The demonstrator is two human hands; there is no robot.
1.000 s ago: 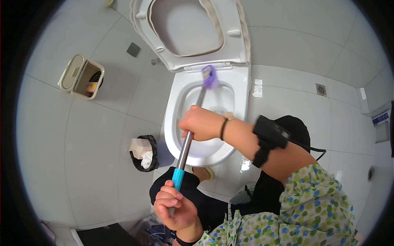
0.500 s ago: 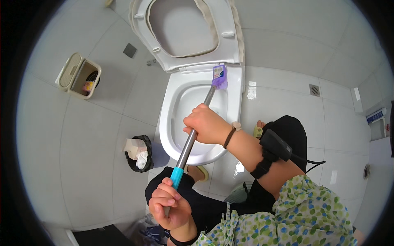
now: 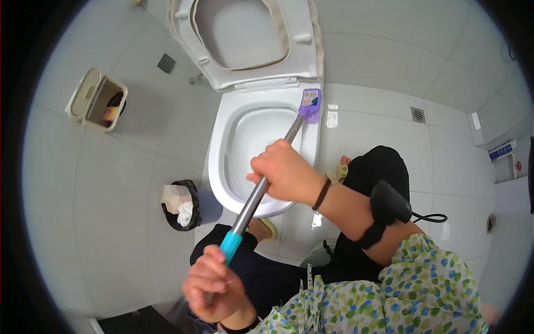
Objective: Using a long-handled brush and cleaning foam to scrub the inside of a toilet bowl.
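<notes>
A long-handled toilet brush (image 3: pixel 251 204) slants across the middle of the view, with a metal pole, a turquoise grip and a purple head (image 3: pixel 310 103). My right hand (image 3: pixel 282 170) is closed round the upper pole, above the bowl. Lower left, my left hand (image 3: pixel 214 284) wraps the grip end, somewhat blurred. The purple head rests against the back right part of the white toilet's rim (image 3: pixel 218 150), by the hinge. Raised behind the bowl is the toilet seat (image 3: pixel 303 38), edged in beige cloth.
Left of the toilet stands a bin (image 3: pixel 207 207) with a black bag and paper waste. An open beige box (image 3: pixel 104 103) hangs on the left wall. Wet-looking white tiles and a floor drain (image 3: pixel 418 114) lie to the right. A tube (image 3: pixel 503 150) is at the far right.
The brush head has moved right along the rim, toward its outer edge. My left hand has shifted down and left with the grip. The whole view has shifted slightly.
</notes>
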